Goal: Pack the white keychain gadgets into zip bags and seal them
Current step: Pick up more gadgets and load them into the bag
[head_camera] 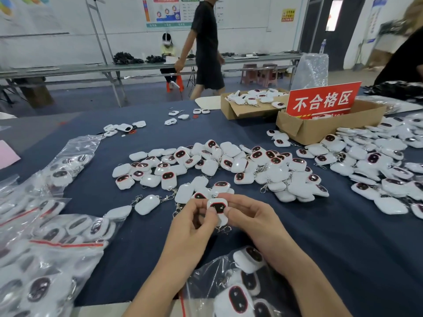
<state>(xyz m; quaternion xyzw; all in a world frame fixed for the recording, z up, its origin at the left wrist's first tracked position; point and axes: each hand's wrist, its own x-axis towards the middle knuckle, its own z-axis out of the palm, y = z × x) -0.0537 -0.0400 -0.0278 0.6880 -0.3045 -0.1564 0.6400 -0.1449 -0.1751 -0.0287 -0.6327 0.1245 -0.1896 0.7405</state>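
Both hands, left (pixel 194 216) and right (pixel 247 213), pinch one gadget (pixel 218 207) above the table (pixel 320 236), over the open bag (pixel 206 275). Its dangling clasp may snag the bag mouth.

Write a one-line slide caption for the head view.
Left hand and right hand hold a keychain gadget over a table strewn with loose gadgets and filled zip bags.

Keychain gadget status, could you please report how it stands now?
One white gadget pinched by left hand and right hand. By wrists, zip bag holds several. Nothing between them.
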